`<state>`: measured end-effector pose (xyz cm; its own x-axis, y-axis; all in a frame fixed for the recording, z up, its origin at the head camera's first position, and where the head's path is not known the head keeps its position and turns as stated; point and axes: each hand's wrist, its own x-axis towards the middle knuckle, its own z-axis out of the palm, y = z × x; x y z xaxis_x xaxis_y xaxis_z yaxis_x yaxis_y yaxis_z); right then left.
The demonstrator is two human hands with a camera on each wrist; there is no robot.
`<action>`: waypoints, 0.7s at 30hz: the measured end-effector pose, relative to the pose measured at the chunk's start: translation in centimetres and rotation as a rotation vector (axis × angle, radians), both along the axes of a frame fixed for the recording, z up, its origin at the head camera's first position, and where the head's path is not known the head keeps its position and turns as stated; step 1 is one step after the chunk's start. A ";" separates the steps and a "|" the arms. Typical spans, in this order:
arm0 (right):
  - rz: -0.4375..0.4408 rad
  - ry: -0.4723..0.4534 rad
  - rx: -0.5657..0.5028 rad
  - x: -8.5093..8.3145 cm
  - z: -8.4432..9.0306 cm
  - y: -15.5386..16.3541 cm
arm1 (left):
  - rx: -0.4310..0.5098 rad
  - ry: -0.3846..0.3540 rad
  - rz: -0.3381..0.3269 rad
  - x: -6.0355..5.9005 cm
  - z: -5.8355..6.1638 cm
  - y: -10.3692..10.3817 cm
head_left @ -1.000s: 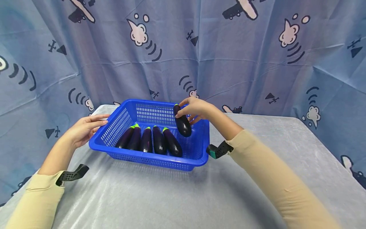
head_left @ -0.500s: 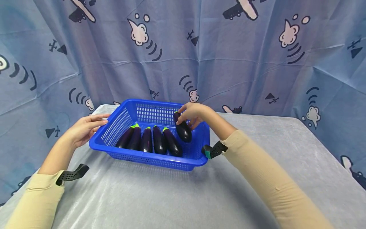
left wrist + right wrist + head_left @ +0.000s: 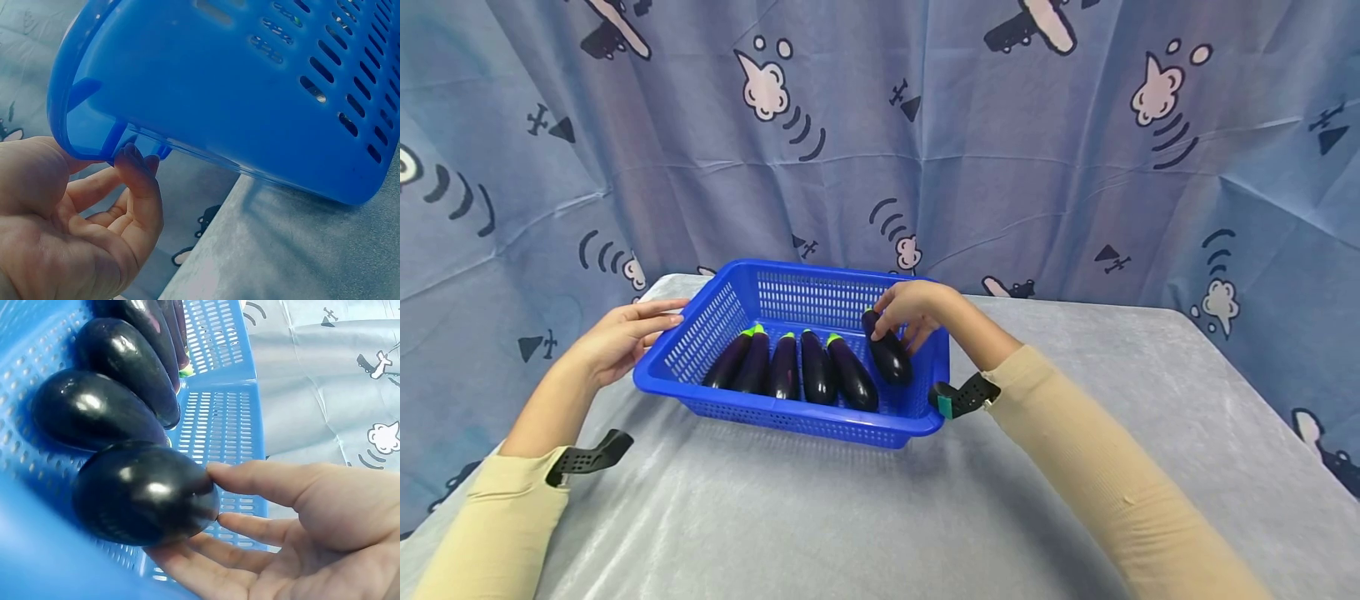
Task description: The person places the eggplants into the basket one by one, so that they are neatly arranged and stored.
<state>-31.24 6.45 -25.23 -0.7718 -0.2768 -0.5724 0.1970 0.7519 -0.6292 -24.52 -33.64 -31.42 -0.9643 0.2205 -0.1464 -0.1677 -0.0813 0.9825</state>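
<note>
A blue plastic basket (image 3: 790,408) with slotted walls sits on the table, several dark purple eggplants (image 3: 817,367) with green tops lying side by side in it. My left hand (image 3: 621,342) grips the basket's left rim, thumb and fingers about the edge; the left wrist view shows the fingertips bent against the rim from below. Inside the basket's right part, my right hand (image 3: 917,310) holds another eggplant (image 3: 891,360) near its stem end. In the right wrist view that eggplant (image 3: 140,494) lies between thumb and fingers, close beside the row. Its underside is hidden.
A pale grey cloth covers the table (image 3: 790,517). Behind and at both sides hangs a blue curtain (image 3: 1000,192) with printed planes and clouds. The basket's right wall (image 3: 942,367) stands close to the right wrist.
My right hand has lowered the eggplant deeper into the basket and slightly to the right, beside the others. The left hand and the basket have stayed in place.
</note>
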 end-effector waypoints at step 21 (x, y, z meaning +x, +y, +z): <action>0.057 0.020 -0.090 0.3 0.9 0.2 | -0.029 0.004 0.009 0.2 0.1 0.1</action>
